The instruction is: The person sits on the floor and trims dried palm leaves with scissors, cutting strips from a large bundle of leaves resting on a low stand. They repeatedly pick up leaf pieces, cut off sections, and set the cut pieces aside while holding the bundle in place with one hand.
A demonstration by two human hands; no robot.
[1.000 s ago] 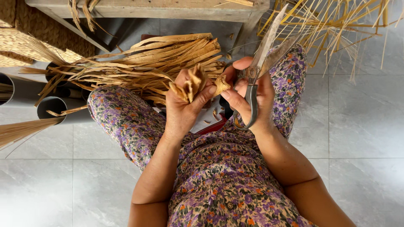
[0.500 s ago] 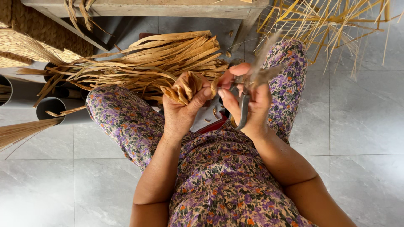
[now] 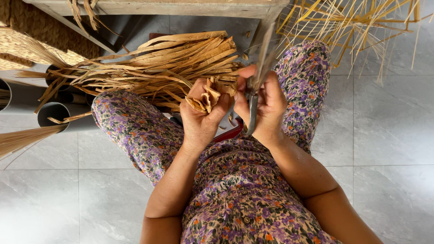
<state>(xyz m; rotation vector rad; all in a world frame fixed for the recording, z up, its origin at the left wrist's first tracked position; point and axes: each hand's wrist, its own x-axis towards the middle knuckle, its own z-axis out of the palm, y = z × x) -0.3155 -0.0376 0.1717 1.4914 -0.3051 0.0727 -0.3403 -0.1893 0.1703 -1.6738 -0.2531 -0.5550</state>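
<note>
My left hand (image 3: 202, 118) grips a small bunch of tan dried leaf strips (image 3: 209, 96), their cut ends sticking up above my fingers. My right hand (image 3: 266, 105) holds a pair of metal scissors (image 3: 254, 90) upright right beside that bunch, blades pointing away from me and blurred. Behind both hands a large bundle of dried leaf strips (image 3: 167, 61) lies across my left knee. I sit on the floor in floral clothing (image 3: 235, 190).
A wooden bench edge (image 3: 172, 7) runs along the top. Grey pipe ends (image 3: 54, 113) and woven straw pieces (image 3: 27, 40) sit at the left. Thin yellow reeds (image 3: 361, 27) fan out at the upper right. A red object (image 3: 228, 133) shows under my hands. Grey floor tiles (image 3: 384, 149) surround me.
My right hand has turned the scissors from a slant to nearly upright and brought them closer to the leaf bunch. The left hand has stayed in place.
</note>
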